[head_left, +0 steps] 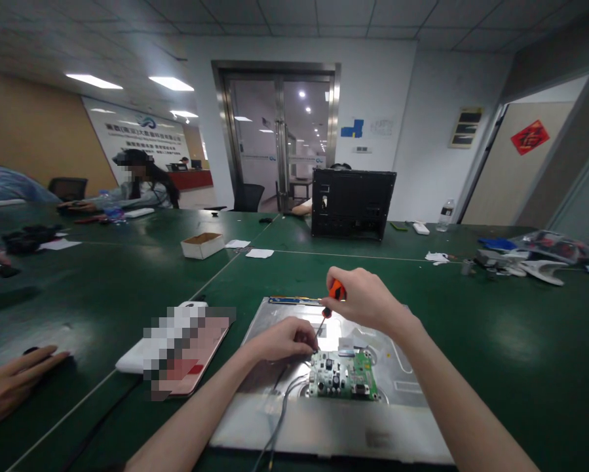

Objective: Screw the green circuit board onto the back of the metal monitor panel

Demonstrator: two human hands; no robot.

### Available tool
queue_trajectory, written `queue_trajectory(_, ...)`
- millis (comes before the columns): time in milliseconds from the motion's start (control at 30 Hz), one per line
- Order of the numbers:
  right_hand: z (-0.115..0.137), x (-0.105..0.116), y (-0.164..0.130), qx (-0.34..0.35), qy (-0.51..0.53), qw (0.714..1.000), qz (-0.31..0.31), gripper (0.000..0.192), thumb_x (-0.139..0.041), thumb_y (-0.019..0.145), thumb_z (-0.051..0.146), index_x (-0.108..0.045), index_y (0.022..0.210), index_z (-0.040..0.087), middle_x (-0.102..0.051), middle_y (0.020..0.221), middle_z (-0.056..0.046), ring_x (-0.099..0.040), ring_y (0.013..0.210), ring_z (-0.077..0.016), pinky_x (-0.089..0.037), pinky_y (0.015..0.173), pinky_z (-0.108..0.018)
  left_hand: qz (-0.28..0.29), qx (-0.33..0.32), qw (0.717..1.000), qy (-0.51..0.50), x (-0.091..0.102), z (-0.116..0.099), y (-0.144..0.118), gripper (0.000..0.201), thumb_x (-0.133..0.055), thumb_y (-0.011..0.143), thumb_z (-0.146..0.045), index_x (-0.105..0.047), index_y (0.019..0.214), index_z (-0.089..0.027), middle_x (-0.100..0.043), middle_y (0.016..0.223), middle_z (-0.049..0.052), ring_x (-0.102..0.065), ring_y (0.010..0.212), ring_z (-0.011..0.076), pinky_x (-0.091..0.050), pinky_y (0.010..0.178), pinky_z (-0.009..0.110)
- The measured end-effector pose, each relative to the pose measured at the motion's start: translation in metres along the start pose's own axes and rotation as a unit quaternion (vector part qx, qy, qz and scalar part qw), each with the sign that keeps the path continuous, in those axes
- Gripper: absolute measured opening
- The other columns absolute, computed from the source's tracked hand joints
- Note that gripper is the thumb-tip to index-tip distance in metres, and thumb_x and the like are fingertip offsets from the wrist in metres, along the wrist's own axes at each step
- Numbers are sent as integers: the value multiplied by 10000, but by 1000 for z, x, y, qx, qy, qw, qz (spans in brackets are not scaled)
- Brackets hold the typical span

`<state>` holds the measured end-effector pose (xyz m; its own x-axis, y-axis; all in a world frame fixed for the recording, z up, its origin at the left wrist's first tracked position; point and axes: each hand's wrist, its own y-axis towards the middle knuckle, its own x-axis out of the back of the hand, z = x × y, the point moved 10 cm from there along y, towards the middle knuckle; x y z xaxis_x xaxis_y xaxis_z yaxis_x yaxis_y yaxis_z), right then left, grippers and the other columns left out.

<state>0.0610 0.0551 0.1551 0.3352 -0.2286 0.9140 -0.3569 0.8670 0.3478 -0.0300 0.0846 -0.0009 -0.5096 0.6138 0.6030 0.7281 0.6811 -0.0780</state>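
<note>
My right hand [356, 295] is closed round the orange and black handle of a screwdriver [338, 289]. Its thin shaft slants down to the upper left corner of a green circuit board [346, 375]. Beside the tip, my left hand [294, 337] has its fingers bent and pressed together at that corner; whether they pinch a screw or anything else is hidden. The board lies on the silver metal back of a display panel [402, 393], which rests flat on the green table. Grey cables [282, 419] run from the board's left side toward me.
To the left lie a white power bank [132, 354] and a pink phone [210, 354], partly blurred. Another person's hand [9, 387] rests at far left. Farther back stand a small open box [202, 246], a black monitor casing [353, 204] and a bottle [445, 215]. Scrap parts [534, 259] lie right.
</note>
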Motion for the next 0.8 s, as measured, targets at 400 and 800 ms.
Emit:
queue_trajectory(400,-152,-88,-75,-285,488,817,-110,385,-712,640,521,-516,672,192,-625,631,-10,-566,543,-135,-404,427,-223,-108,27,991,69,19,2,3,110,-536,765,-149,-635,813,-150,-640,765,12,-575,707,152,-433,642,235)
queue_trajectory(800,-146,-95,-76,-293,541,777,-130,396,-756,601,509,-533,660,187,-622,637,-4,-563,531,-125,-403,417,-211,-153,-1,973,172,11,-8,15,68,-613,765,-217,-659,774,-168,-640,757,35,-560,724,179,-387,645,247)
